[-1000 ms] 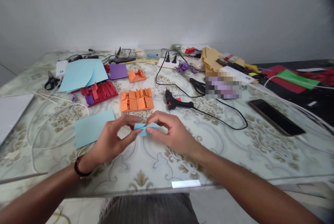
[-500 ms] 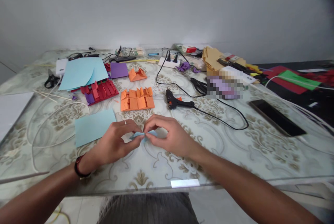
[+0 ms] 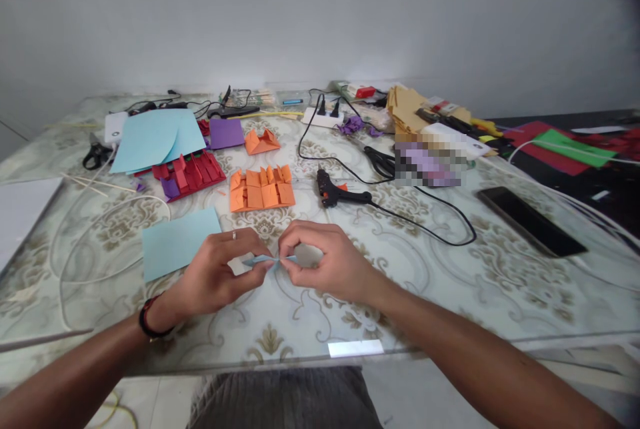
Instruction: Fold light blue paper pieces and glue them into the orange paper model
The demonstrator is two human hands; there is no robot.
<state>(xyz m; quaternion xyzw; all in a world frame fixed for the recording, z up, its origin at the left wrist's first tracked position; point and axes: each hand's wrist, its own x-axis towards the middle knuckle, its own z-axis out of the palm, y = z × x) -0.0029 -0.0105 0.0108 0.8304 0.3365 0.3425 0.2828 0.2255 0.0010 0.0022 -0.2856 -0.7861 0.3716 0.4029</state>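
The patterned desk (image 3: 425, 282) carries everything, a black glue gun (image 3: 345, 196) near its middle; the stack of light blue sheets (image 3: 155, 139) lies well left of the glue gun and farther from the person; the left hand (image 3: 220, 272) and the right hand (image 3: 333, 262) are on the person's side of the glue gun, fingers of both closed in a pinch; the phone (image 3: 530, 222) lies well to the glue gun's right; a single light blue sheet (image 3: 175, 245) lies to its left, nearer the person; the orange folded piece (image 3: 263, 189) sits just left of it, the small orange piece (image 3: 263, 142) beyond and leftward; the folded blue paper (image 3: 257, 259), smallest, is gripped between both hands, nearer the person than the glue gun and slightly left.
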